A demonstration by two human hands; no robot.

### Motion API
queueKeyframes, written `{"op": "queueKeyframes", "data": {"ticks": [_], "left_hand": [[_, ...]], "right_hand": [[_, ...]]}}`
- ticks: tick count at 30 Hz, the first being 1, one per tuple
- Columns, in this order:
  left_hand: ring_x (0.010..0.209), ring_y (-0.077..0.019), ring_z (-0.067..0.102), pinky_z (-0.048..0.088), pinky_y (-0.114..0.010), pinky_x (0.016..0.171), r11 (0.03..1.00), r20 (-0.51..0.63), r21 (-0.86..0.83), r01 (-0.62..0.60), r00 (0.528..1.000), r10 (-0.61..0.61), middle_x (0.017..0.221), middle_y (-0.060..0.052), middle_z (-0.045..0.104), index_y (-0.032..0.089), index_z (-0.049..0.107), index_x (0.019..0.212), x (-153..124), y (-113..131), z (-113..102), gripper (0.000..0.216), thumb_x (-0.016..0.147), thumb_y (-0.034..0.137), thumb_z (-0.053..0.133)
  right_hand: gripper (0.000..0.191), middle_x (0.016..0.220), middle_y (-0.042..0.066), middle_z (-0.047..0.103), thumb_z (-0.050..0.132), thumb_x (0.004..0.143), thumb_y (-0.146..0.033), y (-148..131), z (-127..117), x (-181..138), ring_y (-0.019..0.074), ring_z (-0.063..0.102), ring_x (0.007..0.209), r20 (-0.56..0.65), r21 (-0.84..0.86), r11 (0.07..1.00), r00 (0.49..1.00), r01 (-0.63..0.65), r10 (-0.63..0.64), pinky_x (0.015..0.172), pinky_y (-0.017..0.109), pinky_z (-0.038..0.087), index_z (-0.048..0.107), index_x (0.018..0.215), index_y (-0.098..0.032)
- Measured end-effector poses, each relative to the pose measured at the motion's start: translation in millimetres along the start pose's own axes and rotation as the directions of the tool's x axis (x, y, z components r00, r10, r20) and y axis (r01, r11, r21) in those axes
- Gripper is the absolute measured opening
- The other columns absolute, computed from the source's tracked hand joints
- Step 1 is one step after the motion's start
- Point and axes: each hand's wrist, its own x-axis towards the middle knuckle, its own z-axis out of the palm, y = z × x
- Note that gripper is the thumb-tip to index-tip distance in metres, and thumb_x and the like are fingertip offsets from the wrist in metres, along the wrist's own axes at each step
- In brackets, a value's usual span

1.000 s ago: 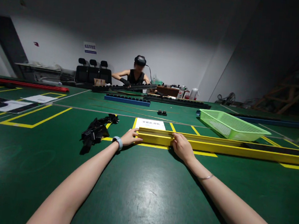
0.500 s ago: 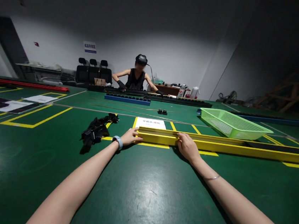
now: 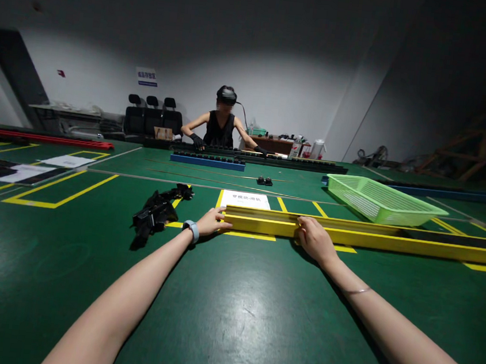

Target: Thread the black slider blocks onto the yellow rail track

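Observation:
A long yellow rail (image 3: 393, 242) lies across the green table (image 3: 229, 314), running from the centre off to the right. My left hand (image 3: 211, 223) rests at its left end, fingers curled against the end face. My right hand (image 3: 314, 240) grips the rail's near side a little further right, fingers hooked over its top edge. A white label sheet (image 3: 245, 200) lies just behind the rail's left end.
A heap of black parts (image 3: 155, 214) lies left of my left hand. A light green basket (image 3: 377, 201) stands behind the rail at right. Across the table a person (image 3: 222, 123) in black gloves handles a long black rail (image 3: 267, 159); a blue rail (image 3: 207, 160) lies nearby.
My right hand has slid rightward along the yellow rail. My left hand stays at the rail's end. The person opposite has lowered the black rail onto the table.

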Motion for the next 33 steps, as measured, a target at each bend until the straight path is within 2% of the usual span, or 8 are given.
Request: {"op": "queueKeyframes", "data": {"ticks": [9,14,19,33], "left_hand": [[0.119,-0.0256,0.045,0.030,-0.033,0.106,1.000,0.003,0.009,-0.004,1.000,0.004,0.137,-0.003,0.047,0.021,0.073,0.090,0.9,-4.2,1.4,0.035,0.074,0.050,0.060],[0.119,-0.0267,0.045,0.030,-0.035,0.106,1.000,0.001,-0.026,-0.016,1.000,0.016,0.137,-0.003,0.047,0.021,0.073,0.090,1.1,-3.3,0.8,0.035,0.073,0.050,0.061],[0.118,-0.0268,0.046,0.031,-0.034,0.105,1.000,-0.010,-0.025,-0.004,1.000,0.004,0.136,-0.004,0.048,0.020,0.074,0.085,1.3,-5.0,1.4,0.035,0.072,0.050,0.063],[0.119,-0.0263,0.045,0.031,-0.034,0.105,1.000,0.004,0.030,-0.002,1.000,0.002,0.135,-0.005,0.047,0.019,0.074,0.084,2.6,-9.6,3.7,0.036,0.074,0.051,0.060]], "right_hand": [[0.031,0.101,0.013,0.061,0.040,0.083,-0.016,13.7,-6.0,-5.8,0.0230,0.055,0.097,0.010,-0.036,0.999,1.000,0.011,-0.011,0.087,0.039,0.046,0.053,0.111,-0.014],[0.027,0.098,0.010,0.063,0.045,0.081,-0.018,20.4,-12.8,-10.0,0.0245,0.055,0.096,-0.008,-0.160,0.987,1.000,-0.018,0.017,0.086,0.040,0.041,0.056,0.106,-0.018],[0.021,0.086,0.008,0.064,0.047,0.081,-0.019,29.6,-17.2,-16.2,0.0241,0.054,0.090,-0.046,-0.261,0.963,0.997,-0.069,0.058,0.086,0.039,0.036,0.058,0.099,-0.020],[0.015,0.079,0.005,0.061,0.047,0.082,-0.023,59.5,-32.8,-32.2,0.0209,0.052,0.082,-0.021,-0.325,0.937,0.992,-0.126,0.126,0.084,0.034,0.031,0.058,0.092,-0.020]]}}
